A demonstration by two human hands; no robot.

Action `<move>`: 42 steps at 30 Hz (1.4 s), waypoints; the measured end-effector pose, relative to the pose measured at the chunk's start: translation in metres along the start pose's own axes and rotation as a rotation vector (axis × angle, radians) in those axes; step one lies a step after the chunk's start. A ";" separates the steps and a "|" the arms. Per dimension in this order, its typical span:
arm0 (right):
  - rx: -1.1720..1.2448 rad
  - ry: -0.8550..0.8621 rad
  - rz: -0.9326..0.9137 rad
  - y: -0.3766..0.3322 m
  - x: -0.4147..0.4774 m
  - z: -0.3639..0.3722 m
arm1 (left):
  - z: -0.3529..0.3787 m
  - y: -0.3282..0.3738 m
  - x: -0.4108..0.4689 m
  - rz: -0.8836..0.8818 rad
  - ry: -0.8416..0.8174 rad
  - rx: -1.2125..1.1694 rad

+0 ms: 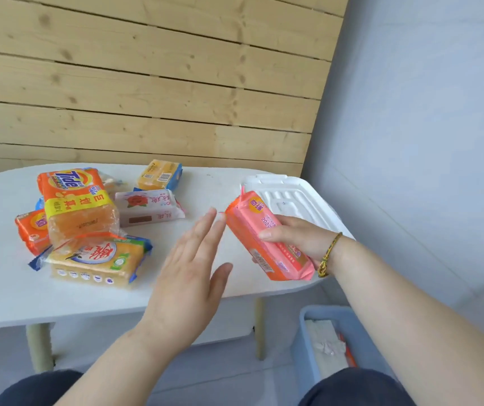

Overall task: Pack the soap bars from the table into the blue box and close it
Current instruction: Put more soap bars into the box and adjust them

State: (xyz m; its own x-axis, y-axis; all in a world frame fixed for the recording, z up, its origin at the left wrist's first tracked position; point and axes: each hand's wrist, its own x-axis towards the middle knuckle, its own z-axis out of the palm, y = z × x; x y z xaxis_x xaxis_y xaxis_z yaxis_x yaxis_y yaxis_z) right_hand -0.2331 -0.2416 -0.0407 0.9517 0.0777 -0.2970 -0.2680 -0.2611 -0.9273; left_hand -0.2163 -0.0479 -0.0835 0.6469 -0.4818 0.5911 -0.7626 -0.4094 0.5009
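Packing is under way: the right hand (296, 238) grasps a pink soap bar (261, 230) above the tabletop's (0, 273) right side, beside the white lid (290, 197). The left hand (188, 268) hovers with straight fingers, holding nothing. Next, the bar likely goes down past the front right corner into the blue box (301, 347) on the floor. At least 5 packs (76, 206) wait at the left, clear of that path.

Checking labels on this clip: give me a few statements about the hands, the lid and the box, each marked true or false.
1. The right hand grips a pink soap bar. True.
2. The left hand holds a soap bar. False: its fingers are straight and hold nothing.
3. The blue box stands on the table. False: it stands on the floor beside the table.
4. The white lid lies on the table. True.
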 end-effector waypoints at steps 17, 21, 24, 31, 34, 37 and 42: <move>-0.301 0.236 0.319 0.182 -0.139 -0.106 | 0.216 0.098 0.034 0.284 -0.792 -0.169; -0.240 0.365 0.461 0.251 -0.128 -0.097 | 0.269 0.068 0.006 0.228 -1.043 -0.055; -0.083 0.541 0.549 0.297 -0.120 -0.083 | 0.298 0.044 -0.017 0.212 -1.171 0.082; 0.037 0.681 0.795 0.378 -0.103 -0.056 | 0.369 0.031 -0.051 0.394 -1.336 0.233; 0.037 0.615 0.913 0.402 -0.095 -0.051 | 0.398 0.035 -0.054 0.487 -1.406 0.258; 0.091 0.588 0.982 0.418 -0.085 -0.048 | 0.414 0.036 -0.056 0.557 -1.471 0.312; 0.095 0.547 1.044 0.433 -0.075 -0.047 | 0.422 0.031 -0.055 0.654 -1.466 0.398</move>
State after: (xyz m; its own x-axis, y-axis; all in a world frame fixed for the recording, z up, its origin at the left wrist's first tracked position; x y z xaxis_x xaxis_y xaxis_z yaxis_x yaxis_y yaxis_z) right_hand -0.4131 -0.4057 -0.4096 0.1967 -0.5594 -0.8052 -0.9419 0.1203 -0.3136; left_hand -0.2755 -0.3611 -0.3669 -0.1362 -0.8214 -0.5539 -0.9902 0.0947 0.1031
